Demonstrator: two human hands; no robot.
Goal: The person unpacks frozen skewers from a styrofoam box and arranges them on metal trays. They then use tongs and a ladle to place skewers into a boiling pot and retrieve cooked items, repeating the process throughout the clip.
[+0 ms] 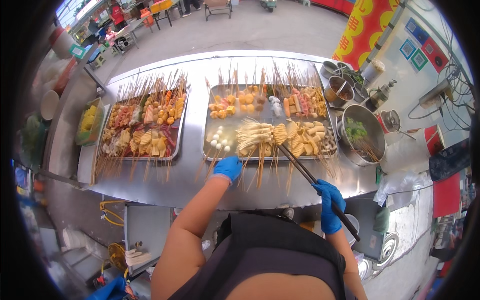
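My right hand, in a blue glove, grips a pair of long dark chopsticks. Their tips reach into the right-hand tray, touching the food between the enoki mushrooms and some ridged tan slices. At that tray's front rim is my left hand, also blue-gloved, its fingers curled in among the skewer sticks; what they pinch is hidden. Just beyond it, white egg-like balls sit in the broth. Sticks from several skewers hang over the near rim.
A second tray of skewers stands to the left, beside a tub of yellow food. On the right are a steel pot with greens and skewers, sauce containers and a plastic bag. The steel counter's near edge runs before me.
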